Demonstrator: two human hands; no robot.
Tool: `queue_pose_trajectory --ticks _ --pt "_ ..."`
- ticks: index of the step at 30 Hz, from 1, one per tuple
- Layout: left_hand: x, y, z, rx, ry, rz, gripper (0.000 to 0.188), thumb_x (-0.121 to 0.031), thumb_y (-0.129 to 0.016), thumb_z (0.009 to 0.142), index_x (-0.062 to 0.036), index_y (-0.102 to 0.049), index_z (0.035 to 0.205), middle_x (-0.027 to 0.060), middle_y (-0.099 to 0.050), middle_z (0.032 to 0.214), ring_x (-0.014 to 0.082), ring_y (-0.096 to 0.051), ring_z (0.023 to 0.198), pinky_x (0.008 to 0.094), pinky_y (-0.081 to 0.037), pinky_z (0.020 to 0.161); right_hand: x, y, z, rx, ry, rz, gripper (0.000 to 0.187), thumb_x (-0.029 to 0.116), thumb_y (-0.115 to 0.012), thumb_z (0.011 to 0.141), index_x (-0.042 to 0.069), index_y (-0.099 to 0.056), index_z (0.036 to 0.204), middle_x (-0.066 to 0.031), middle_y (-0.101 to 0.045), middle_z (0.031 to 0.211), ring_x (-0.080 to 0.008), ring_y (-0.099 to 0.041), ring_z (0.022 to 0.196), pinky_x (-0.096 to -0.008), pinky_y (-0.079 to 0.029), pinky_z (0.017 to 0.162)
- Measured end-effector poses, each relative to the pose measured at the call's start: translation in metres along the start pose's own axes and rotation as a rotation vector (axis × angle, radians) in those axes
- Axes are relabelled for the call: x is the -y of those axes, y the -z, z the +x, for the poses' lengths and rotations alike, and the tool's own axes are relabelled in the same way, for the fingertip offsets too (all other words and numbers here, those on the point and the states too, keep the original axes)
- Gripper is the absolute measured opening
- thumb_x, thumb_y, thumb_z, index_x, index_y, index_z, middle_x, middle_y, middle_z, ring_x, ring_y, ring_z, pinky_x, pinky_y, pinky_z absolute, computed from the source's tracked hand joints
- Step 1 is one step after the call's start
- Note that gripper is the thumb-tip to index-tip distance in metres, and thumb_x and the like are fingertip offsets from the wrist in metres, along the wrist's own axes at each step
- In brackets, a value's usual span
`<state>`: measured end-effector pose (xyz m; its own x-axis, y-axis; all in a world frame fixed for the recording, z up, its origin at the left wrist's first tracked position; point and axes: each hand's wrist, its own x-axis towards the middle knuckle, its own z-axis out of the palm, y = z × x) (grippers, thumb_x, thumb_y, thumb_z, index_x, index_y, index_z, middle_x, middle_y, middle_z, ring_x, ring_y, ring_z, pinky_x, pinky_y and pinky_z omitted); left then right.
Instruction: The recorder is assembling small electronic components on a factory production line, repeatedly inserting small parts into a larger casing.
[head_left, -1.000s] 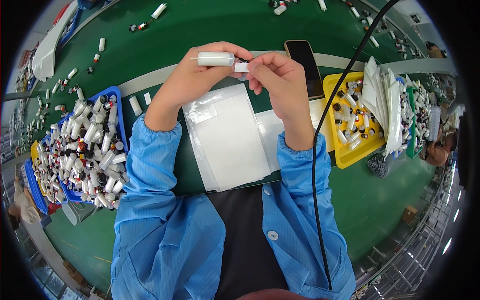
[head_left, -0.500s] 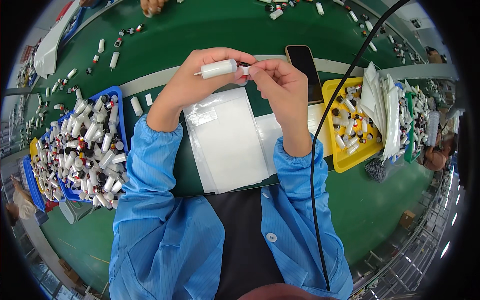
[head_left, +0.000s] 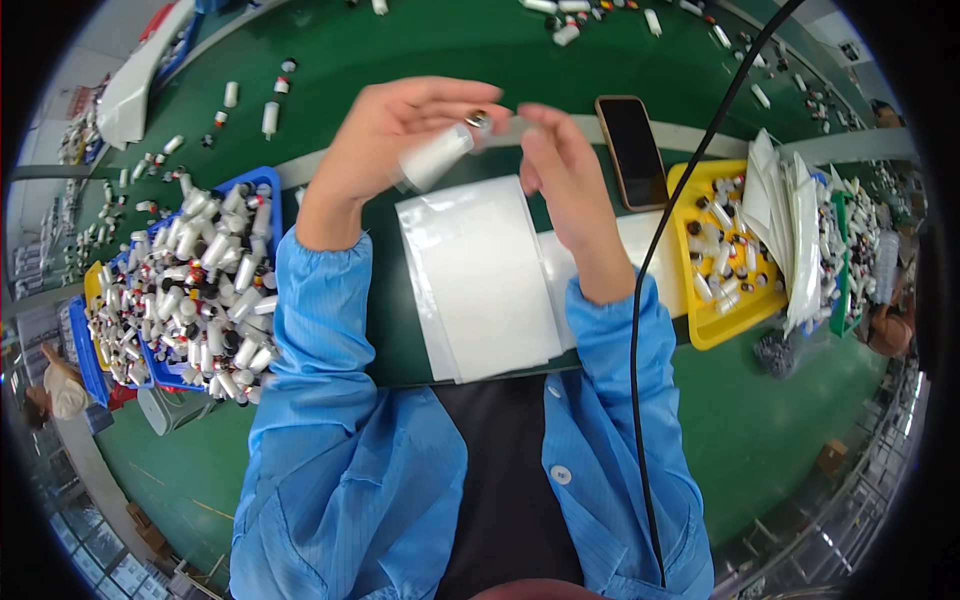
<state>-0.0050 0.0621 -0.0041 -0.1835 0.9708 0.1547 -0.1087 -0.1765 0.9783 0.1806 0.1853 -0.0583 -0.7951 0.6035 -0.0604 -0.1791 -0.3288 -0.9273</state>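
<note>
**Desk:** How does the grip stand?

**Field:** We see the left hand (head_left: pixel 372 130) closed around a white cylinder (head_left: pixel 434 160), which tilts across the palm, smeared by motion blur. A small round fitting (head_left: pixel 478 119) with a shiny rim shows near the fingertips; we cannot tell whether it joins the cylinder.

**Desk:** And the right?

**Field:** We find the right hand (head_left: pixel 568 172) just beside the left, fingers bent, a narrow gap between the two. We cannot tell whether it grips anything.

**Desk:** Where does this happen?

**Field:** Let us place it by the white packet (head_left: pixel 485 290) with clear plastic edges, flat on the green table (head_left: pixel 430 48). The cylinder hangs above and just past the packet's far edge, between us and the table's far side.

**Desk:** What surrounds it?

**Field:** Left of the packet, we count a blue tray (head_left: pixel 276 205) heaped with white cylinders and dark and red parts. Right of it sits a yellow tray (head_left: pixel 728 328), more thinly filled, with white sheets (head_left: pixel 773 210) leaning at its outer side. Beyond the packet, to the right, a dark-screened phone (head_left: pixel 632 155) lies flat; far beyond it, to the left, we spot loose cylinders (head_left: pixel 270 118).
</note>
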Motion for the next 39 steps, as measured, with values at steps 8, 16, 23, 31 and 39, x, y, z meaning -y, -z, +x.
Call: queue_pose_trajectory --ticks 8,16,23,31,39 --pt "-0.005 0.156 -0.028 -0.644 0.502 1.334 0.059 -0.020 -0.078 0.078 -0.0013 -0.060 0.130 0.0227 -0.068 0.119 0.0329 -0.069 0.104 0.0382 -0.054 0.092 -0.021 -0.041 -0.051 0.370 0.590 -1.465 0.031 -0.001 -0.060 0.075 -0.007 -0.064 0.105 -0.0129 -0.059 0.103 -0.0259 -0.058 0.089 -0.0333 -0.054 0.074" --pt "0.086 0.184 0.090 -0.817 0.369 1.330 0.069 -0.050 -0.070 0.082 -0.0069 -0.057 0.135 0.0197 -0.062 0.126 0.0370 -0.059 0.119 0.0464 -0.049 0.098 -0.029 -0.042 -0.053 0.277 0.551 -1.517 0.039 -0.001 -0.060 0.073 -0.009 -0.064 0.111 -0.0153 -0.061 0.108 -0.0284 -0.058 0.093 -0.0334 -0.055 0.080" --pt "0.117 0.193 0.119 -1.082 0.252 1.521 0.037 -0.048 -0.067 0.087 -0.0172 -0.067 0.108 0.0077 -0.064 0.105 0.0296 -0.064 0.100 0.0490 -0.050 0.078 -0.027 -0.048 -0.054 0.255 0.540 -1.559 0.029 0.000 -0.063 0.067 -0.002 -0.065 0.096 -0.0116 -0.059 0.092 -0.0267 -0.059 0.083 -0.0332 -0.054 0.072" --pt "0.077 0.172 0.108 -1.168 -0.023 0.769 0.028 -0.029 -0.055 0.092 -0.0052 -0.063 0.105 0.0124 -0.067 0.113 0.0280 -0.066 0.099 0.0378 -0.049 0.074 -0.033 -0.045 -0.048 0.204 0.552 -1.494 0.014 0.003 -0.061 0.070 0.003 -0.055 0.083 -0.0119 -0.051 0.086 -0.0286 -0.056 0.079 -0.0374 -0.052 0.068" --pt "0.022 0.030 0.042 -0.865 -0.133 -0.594 0.032 -0.029 -0.041 0.097 -0.0051 -0.055 0.113 0.0120 -0.062 0.118 0.0296 -0.059 0.119 0.0435 -0.043 0.101 -0.042 -0.037 -0.063 0.236 0.662 -1.686 0.027 0.011 -0.063 0.074 0.002 -0.063 0.099 -0.0154 -0.064 0.113 -0.0242 -0.058 0.086 -0.0320 -0.051 0.070"
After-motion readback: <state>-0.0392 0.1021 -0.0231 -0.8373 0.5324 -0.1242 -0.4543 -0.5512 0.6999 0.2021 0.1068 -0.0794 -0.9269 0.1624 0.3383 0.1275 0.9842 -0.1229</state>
